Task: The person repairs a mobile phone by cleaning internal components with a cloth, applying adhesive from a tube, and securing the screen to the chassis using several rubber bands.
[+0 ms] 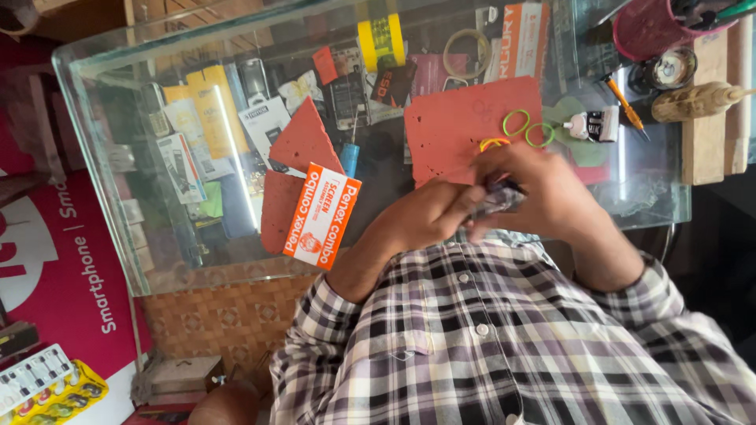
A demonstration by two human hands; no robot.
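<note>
While both hands' fingers (pixel 465 201) pinch it, small dark glossy object (pixel 498 198), partly hidden.

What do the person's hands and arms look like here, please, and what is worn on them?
Both the left hand and the right hand are bare, with no gloves, rings or watch visible. The forearms emerge from the rolled-up sleeves of a checked cotton shirt in white, black and muted purple, with white buttons.

Small dark object (pixel 498 198) mostly buried between both hands, blurred; pink cup (pixel 647 27) cut off by top edge.
</note>
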